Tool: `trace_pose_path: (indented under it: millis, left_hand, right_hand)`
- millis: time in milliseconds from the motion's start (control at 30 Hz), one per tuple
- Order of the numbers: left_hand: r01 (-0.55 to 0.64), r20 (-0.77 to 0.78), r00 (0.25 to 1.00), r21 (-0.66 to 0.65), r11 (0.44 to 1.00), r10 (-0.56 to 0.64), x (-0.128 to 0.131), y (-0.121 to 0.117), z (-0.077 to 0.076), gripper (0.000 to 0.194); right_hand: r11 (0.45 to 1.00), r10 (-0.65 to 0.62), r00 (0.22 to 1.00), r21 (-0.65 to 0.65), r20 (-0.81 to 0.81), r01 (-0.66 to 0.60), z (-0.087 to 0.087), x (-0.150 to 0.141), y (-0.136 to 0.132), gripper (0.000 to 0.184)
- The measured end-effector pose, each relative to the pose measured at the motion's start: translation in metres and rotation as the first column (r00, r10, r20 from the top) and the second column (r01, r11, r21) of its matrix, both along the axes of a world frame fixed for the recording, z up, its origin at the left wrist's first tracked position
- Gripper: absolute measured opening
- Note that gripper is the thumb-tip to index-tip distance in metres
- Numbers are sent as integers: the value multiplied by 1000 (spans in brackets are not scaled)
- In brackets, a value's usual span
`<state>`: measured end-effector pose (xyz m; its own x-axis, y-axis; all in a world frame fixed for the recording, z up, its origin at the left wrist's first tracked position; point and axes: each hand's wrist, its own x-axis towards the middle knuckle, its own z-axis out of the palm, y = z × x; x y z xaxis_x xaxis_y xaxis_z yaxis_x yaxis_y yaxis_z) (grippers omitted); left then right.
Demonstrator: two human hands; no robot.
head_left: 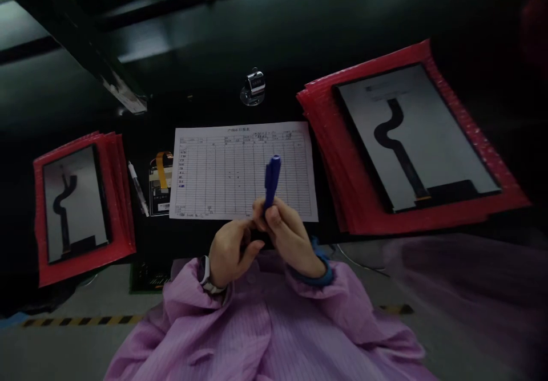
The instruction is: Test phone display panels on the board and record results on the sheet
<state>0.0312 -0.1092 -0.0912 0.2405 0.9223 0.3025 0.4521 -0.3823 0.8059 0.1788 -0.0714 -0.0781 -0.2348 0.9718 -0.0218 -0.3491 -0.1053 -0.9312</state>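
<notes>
My right hand is closed around a blue capped pen, which points upward from between the thumb and fingers. Beside it, my left hand, with a watch on the wrist, has its fingers curled in toward the right hand and its thumb apart. Its fingertips are partly hidden, so whether they hold anything is unclear. Just beyond both hands lies a printed table form with handwritten entries; the pen overlaps its lower right part in view.
Red bubble-wrap sleeves with a display panel on top lie at right. Another panel rests on red sleeves at left. A white pen, a small electronic module and a metal tally counter surround the form.
</notes>
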Motion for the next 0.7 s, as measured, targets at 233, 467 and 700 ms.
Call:
trace_pose_path:
  millis: [233,467,700]
  left_hand:
    - [-17,-3,1000,49,999,17,1,-1,-5,30]
    - [-54,-43,998,34,998,55,1,-1,-5,27]
    - [-79,-73,993,132,988,89,2,-1,-4,22]
  right_hand:
    - [993,-115,993,-11,12,116,-13,-20,-15,44]
    - [971,-201,980,131,-9,200,-6,-21,-21,18]
    - [983,-107,993,157,40,100,-3,-28,-24,19]
